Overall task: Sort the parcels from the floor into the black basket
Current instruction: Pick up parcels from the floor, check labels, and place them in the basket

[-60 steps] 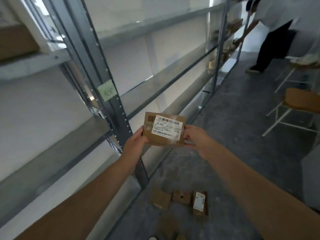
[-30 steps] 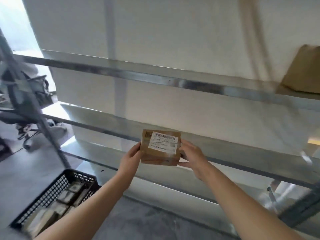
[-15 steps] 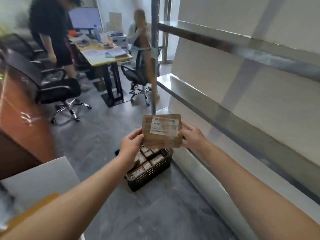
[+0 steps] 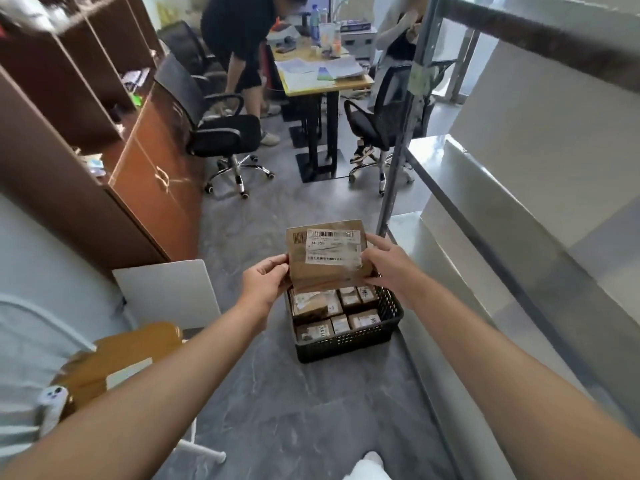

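I hold a flat brown cardboard parcel (image 4: 327,259) with a white barcode label, label facing me, at mid-frame. My left hand (image 4: 265,280) grips its left edge and my right hand (image 4: 388,266) grips its right edge. Directly below and behind the parcel, the black mesh basket (image 4: 346,342) stands on the grey floor against the shelving base. Several small brown parcels (image 4: 317,304) with white labels fill it. The parcel hides the basket's far rim.
Metal shelving (image 4: 519,209) runs along the right, its upright post (image 4: 398,150) just beyond the basket. A brown cabinet (image 4: 145,174) and a white board (image 4: 169,292) stand left. A wooden chair (image 4: 117,355) sits near left. Office chairs (image 4: 221,133), a desk (image 4: 322,77) and two people are farther back.
My view swung from the shelves round to the room and tilted down; the basket now lies right under the parcel. Both hands have kept hold of the parcel throughout.
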{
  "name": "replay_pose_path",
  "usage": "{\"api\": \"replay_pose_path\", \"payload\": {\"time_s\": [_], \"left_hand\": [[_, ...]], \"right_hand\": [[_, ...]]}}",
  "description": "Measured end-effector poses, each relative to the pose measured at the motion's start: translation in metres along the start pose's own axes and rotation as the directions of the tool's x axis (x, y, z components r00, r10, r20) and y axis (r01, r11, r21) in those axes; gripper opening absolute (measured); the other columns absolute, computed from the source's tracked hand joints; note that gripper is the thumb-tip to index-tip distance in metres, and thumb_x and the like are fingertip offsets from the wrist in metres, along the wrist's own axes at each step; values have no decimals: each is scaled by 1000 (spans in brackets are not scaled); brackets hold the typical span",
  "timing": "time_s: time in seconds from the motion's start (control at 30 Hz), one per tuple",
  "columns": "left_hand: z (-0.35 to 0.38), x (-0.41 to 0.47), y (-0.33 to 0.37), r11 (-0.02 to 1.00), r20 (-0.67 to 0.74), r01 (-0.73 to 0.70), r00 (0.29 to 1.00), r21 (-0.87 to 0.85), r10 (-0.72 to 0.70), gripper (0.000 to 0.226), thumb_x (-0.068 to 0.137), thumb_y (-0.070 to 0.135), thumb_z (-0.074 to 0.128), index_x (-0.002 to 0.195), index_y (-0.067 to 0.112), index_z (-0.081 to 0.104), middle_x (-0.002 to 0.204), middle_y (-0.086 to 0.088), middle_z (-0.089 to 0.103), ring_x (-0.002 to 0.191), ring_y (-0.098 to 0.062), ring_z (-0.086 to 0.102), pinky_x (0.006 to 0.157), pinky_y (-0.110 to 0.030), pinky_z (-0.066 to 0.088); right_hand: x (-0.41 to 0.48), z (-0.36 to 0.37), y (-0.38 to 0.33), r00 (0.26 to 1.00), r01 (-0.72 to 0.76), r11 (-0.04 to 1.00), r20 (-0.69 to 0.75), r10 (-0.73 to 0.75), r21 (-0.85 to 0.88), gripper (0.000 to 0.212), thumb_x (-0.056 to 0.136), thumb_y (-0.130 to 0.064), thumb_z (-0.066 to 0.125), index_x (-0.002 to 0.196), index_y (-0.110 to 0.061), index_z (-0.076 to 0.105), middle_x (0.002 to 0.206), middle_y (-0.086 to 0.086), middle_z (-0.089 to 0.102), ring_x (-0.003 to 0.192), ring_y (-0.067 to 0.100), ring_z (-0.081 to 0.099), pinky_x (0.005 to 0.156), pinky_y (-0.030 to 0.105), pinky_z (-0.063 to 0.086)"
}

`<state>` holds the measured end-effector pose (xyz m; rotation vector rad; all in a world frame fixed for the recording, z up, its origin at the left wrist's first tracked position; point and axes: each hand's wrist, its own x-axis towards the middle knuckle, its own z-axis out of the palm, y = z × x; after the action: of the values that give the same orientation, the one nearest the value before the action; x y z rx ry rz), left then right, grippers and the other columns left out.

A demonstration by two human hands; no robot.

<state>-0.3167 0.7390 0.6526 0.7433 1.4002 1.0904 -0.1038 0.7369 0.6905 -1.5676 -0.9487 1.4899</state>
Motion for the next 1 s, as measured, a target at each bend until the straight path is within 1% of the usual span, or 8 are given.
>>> {"api": "replay_pose_path", "payload": {"time_s": [0.07, 0.13, 0.3, 0.37, 0.47, 0.63, 0.83, 1.0], "left_hand": [[16, 6, -2, 999, -58, 20, 998, -30, -22, 18, 99, 4, 51, 98, 9, 68, 99, -13, 71, 97, -25, 66, 90, -35, 55], [29, 11, -6, 997, -113, 48, 992, -68, -55, 17, 100, 10, 53, 93, 11, 69, 98, -13, 71, 101, -27, 65, 95, -37, 53], [45, 18, -17, 991, -200, 60, 976, -119, -83, 18, 100, 13, 53, 90, 12, 68, 89, -7, 74, 93, -22, 68, 83, -28, 57], [44, 22, -20, 991, -217, 51, 973, -124, -77, 20, 101, 12, 52, 89, 12, 68, 81, -2, 75, 87, -18, 69, 79, -25, 57], [39, 36, -25, 992, -253, 56, 964, -111, -82, 17, 100, 11, 53, 105, 7, 69, 91, -5, 75, 94, -19, 70, 82, -28, 56], [34, 64, -30, 998, -259, 43, 964, -41, -52, 35, 95, -1, 55, 128, 11, 59, 116, -5, 69, 106, -18, 66, 87, -28, 54], [29, 125, -31, 992, -250, 108, 961, -66, -121, 39, 95, -6, 52, 131, 5, 57, 118, -8, 66, 103, -18, 64, 75, -17, 56], [15, 188, -36, 979, -232, 197, 951, -56, -204, 39, 95, -6, 51, 132, 4, 58, 122, -13, 67, 105, -20, 66, 78, -18, 57]], "right_hand": [[19, -13, -2, 999, -14, 1000, 29, 14, -1, 47, 95, -1, 46, 127, -33, 58, 97, -8, 64, 91, 11, 61, 80, 38, 57], [37, -24, -1, 997, -25, 999, 69, 26, -26, 48, 96, -3, 47, 133, -32, 57, 102, -8, 65, 96, 12, 60, 88, 42, 56], [65, -37, 5, 986, -49, 998, 158, 56, -46, 47, 96, -5, 47, 135, -30, 54, 113, -1, 66, 106, 17, 60, 82, 38, 55], [73, -36, 5, 982, -58, 997, 178, 65, -44, 46, 97, -4, 47, 135, -29, 54, 119, 3, 64, 106, 18, 59, 71, 31, 55], [89, -32, 5, 974, -84, 996, 209, 89, -35, 49, 96, 2, 45, 135, -26, 54, 123, 7, 62, 112, 22, 57, 63, 26, 53], [127, -19, 9, 966, -88, 994, 237, 101, -62, 53, 94, 3, 42, 138, -26, 53, 120, 7, 65, 111, 23, 61, 75, 34, 56], [182, -1, 13, 966, -159, 986, 194, 168, -58, 58, 93, 9, 39, 139, -24, 53, 116, 8, 67, 104, 20, 66, 71, 31, 58], [237, 22, 17, 962, -223, 972, 140, 233, -79, 49, 96, -2, 44, 137, -26, 55, 115, 3, 70, 103, 16, 67, 76, 33, 59]]}}
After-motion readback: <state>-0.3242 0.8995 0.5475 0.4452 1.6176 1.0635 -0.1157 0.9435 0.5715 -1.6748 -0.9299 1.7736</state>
